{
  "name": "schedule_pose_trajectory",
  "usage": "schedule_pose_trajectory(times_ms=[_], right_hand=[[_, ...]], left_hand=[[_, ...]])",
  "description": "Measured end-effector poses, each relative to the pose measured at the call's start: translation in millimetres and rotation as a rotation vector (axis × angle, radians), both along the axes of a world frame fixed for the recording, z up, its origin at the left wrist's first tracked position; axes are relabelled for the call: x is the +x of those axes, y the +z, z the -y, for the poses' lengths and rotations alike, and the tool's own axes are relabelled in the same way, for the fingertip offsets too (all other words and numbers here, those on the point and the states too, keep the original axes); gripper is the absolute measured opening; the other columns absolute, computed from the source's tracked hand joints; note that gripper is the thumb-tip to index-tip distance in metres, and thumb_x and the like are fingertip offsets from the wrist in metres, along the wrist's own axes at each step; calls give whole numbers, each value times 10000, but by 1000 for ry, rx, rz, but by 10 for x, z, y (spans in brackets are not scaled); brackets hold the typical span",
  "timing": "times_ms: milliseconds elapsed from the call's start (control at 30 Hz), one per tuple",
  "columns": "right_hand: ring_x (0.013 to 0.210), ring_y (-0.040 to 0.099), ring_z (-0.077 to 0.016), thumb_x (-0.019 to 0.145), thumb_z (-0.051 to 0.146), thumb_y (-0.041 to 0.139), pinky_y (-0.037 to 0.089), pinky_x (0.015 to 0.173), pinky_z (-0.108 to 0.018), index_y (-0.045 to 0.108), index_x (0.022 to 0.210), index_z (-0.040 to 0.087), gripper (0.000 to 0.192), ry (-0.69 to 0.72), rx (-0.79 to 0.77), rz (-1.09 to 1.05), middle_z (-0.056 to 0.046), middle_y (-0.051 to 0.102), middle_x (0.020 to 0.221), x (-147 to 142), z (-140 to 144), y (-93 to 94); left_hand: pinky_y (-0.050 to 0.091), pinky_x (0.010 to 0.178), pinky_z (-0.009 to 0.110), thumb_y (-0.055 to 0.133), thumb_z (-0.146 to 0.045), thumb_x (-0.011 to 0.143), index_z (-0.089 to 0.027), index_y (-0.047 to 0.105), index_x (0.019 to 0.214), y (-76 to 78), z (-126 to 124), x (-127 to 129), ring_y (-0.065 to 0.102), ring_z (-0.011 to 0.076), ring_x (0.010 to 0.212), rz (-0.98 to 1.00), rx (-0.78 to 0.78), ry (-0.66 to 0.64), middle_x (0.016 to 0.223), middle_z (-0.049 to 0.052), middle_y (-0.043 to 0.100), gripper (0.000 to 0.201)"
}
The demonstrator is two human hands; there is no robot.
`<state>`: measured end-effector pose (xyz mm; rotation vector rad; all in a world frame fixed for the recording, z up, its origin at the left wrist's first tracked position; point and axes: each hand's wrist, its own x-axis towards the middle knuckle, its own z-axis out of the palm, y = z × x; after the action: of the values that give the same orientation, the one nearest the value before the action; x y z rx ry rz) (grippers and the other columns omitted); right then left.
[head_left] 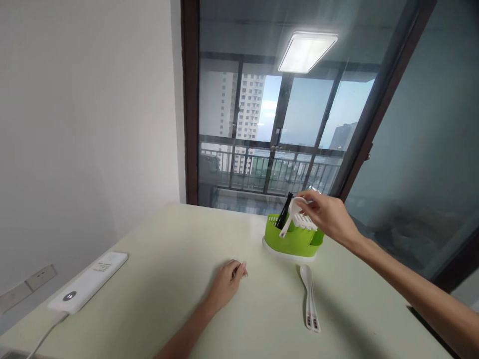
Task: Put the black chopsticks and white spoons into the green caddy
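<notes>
In the head view, the right hand [329, 215] is pinching a glossy white plastic spoon [292, 214] over the green slotted plastic cutlery holder [294, 238], beside thin black chopsticks [284, 211]. The left hand [226, 283] is resting loosely curled, holding nothing, on the smooth pale tabletop [168, 259]. Two more white spoons [310, 298] are lying near the holder.

The cutlery holder [294, 238] is bright green on a white base, the spoon [309, 294] white (small dark marks on its handle), the chopsticks [284, 211] black.
</notes>
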<state>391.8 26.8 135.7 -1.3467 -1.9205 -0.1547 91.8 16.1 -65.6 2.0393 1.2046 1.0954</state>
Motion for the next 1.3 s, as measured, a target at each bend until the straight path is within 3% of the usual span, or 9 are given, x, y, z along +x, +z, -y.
schedule_pose_trajectory(times_ms=[100,233,400,567,800,1033,1100,1167,1300], right_hand=[[831,738,-233,1019,428,457,510,722,-317,629,1094,263,250,-122,112,160,-64,769,1050,87,-107,-38],[847,716,-248,1041,387,411,447,672,-313,627,1119,264,260,-256,55,370,-71,769,1072,89,-314,-346],[953,664,-285,1028,272,434,411,835,-382,678,995,219,252,-175,16,549,-124,771,1009,31,-462,-719],[1210,549,-336,995,135,423,349,987,-464,689,1037,188,275,-113,30,681,-175,749,1106,54,-456,-912],[1310,476,-351,952,83,470,311,1065,-482,662,1150,167,288,-141,71,721,-150,745,1126,50,-334,-986],[1257,537,-324,938,114,497,379,1004,-429,634,1186,175,289,-135,92,669,-127,708,1179,27,59,-812],[1161,602,-295,983,177,452,408,938,-404,624,1178,204,261,-140,-16,624,-114,702,1188,61,169,-793],[1019,667,-275,1012,240,405,431,846,-388,612,1177,232,265,-187,-237,573,-96,712,1170,128,233,-841],[868,715,-301,946,315,539,430,704,-364,641,1119,227,219,-264,-572,523,-87,756,997,336,212,-1110]], left_hand=[[439,703,293,383,-505,1028,-223,666,763,-8,-6,0,636,195,761,0,3,0,805,40,710,479],[436,700,292,392,-487,1027,-221,661,750,-8,-8,2,641,194,757,-1,5,2,803,41,711,469],[419,664,293,386,-487,1031,-218,660,755,-3,4,1,622,187,718,-11,0,8,795,39,705,473],[420,689,301,392,-483,1027,-218,657,749,-2,8,4,618,190,731,-15,3,6,793,37,698,467],[423,690,295,401,-463,1027,-212,658,751,10,13,10,620,185,729,-15,-4,5,797,36,697,453],[415,685,285,399,-457,1032,-209,660,756,15,24,11,618,180,734,-27,-6,3,804,34,699,454],[410,678,284,402,-456,1031,-208,660,754,6,19,13,615,177,726,-29,-9,4,803,34,700,452],[409,678,282,401,-457,1032,-210,661,759,-2,11,12,615,175,725,-31,-10,3,806,31,701,451],[414,692,283,400,-460,1033,-212,660,760,-10,-3,9,621,178,736,-35,-7,1,801,30,702,452]])
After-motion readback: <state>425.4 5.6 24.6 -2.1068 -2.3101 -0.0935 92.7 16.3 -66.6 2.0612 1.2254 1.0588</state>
